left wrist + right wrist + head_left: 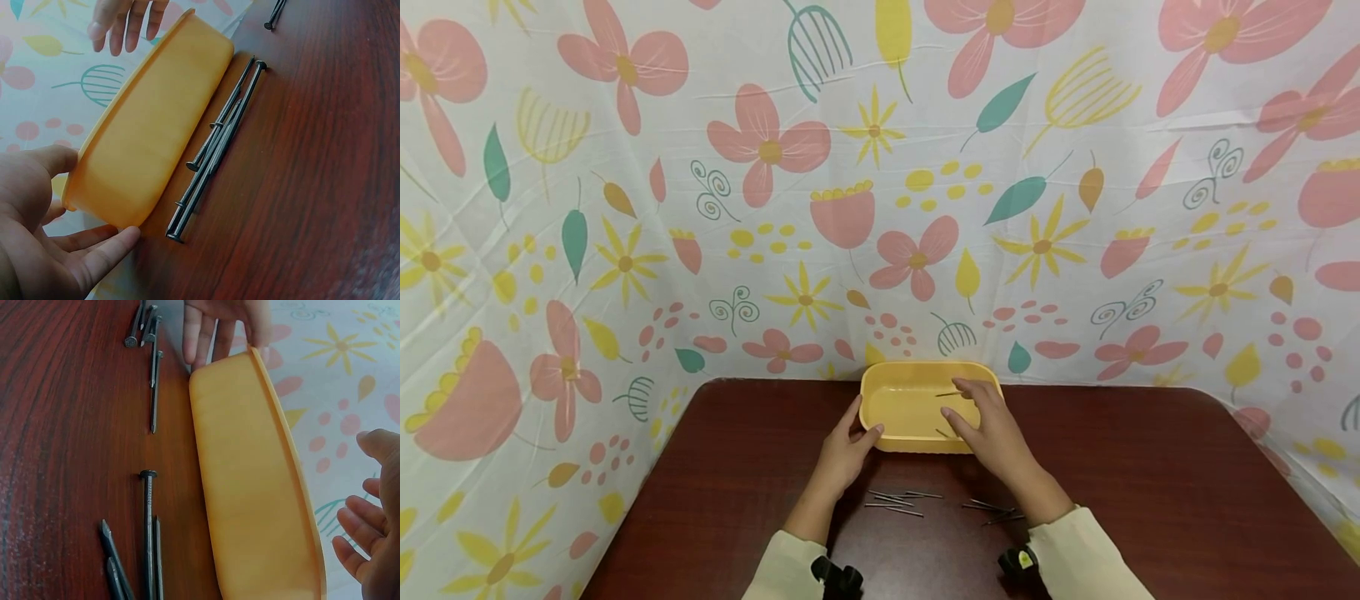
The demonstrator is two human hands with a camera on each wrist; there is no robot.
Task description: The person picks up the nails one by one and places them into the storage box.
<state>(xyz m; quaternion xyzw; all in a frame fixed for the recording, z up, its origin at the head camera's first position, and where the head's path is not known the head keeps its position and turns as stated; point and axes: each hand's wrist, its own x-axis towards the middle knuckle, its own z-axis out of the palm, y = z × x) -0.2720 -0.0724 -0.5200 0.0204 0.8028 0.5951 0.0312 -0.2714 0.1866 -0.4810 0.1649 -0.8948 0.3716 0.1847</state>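
A shallow yellow plastic tray (910, 446) stands at the far edge of the table. My left hand (842, 454) grips its left end, the thumb at the rim and the other fingers against the side wall. Over the tray's right part hovers my right hand (992, 425), its fingers loosely spread with nothing between them in the right wrist view. Beneath that hand, a nail (950, 394) and another thin nail (943, 433) show inside the tray. In front of it lie two loose groups of steel nails, left nails (895, 500) and right nails (992, 507).
The dark red-brown wooden table (1150, 483) carries the tray and nails. Behind it and to the left hangs a white cloth (917, 325) printed with flowers, close to the tray's far side. Each wrist wears a small black camera.
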